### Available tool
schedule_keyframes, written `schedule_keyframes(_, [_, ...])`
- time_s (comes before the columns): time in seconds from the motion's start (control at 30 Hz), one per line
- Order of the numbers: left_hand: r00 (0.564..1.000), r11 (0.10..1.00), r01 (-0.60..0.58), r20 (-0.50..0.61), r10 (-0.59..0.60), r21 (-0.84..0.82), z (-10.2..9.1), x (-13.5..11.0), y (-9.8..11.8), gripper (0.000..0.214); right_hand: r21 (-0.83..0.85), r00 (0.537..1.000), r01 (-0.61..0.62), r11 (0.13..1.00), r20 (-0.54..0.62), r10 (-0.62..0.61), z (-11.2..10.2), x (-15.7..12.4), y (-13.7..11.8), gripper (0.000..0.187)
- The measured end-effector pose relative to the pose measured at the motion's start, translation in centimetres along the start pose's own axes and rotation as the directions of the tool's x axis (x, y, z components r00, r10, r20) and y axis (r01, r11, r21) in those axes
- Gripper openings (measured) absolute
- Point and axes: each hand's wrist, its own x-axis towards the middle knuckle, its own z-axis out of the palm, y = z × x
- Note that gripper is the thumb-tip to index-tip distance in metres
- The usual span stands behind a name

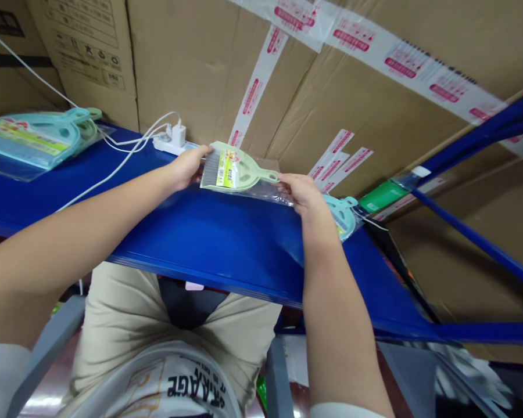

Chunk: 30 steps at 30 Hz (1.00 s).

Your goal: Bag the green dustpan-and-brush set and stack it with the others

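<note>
A pale green dustpan and brush set (pixel 246 171) in a clear plastic bag is held up just above the blue shelf (pixel 213 238), its grey bristles to the left and its handle to the right. My left hand (pixel 189 167) grips the bristle end, with some fingers hidden behind it. At the handle end, my right hand (pixel 303 190) pinches the handle tip and the loose bag. A yellow-green label (pixel 228 168) is on the front of the set. Close to my right wrist lies a light blue dustpan set (pixel 343 213), partly covered by my arm.
More bagged dustpan sets (pixel 30 139), blue and green, lie stacked at the left. A white power strip (pixel 168 142) with a plugged-in charger and cables stands against the taped cardboard (pixel 192 64). A green-labelled bottle (pixel 386 196) leans by the blue frame (pixel 483 232) at the right.
</note>
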Motion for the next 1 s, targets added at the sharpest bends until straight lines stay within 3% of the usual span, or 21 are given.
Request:
schedule_keyframes(0.3, [0.998,0.996,0.054,0.019,-0.053,-0.068,0.5,-0.4,0.0,0.028,0.057,0.995,-0.043,0.997,-0.090,0.048,0.3,-0.1,-0.1,0.009])
schedule_keyframes(0.57, [0.999,0.996,0.040,0.035,-0.037,-0.081,0.2,-0.2,0.2,0.023,0.106,0.993,-0.027,0.994,-0.108,0.039,0.4,-0.3,-0.4,0.021])
schedule_keyframes(1.0, [0.971,0.992,0.054,0.236,-0.025,-0.114,-0.5,0.8,-0.4,0.060,0.148,0.990,-0.034,0.988,-0.133,0.054,0.7,-0.5,-0.5,0.023])
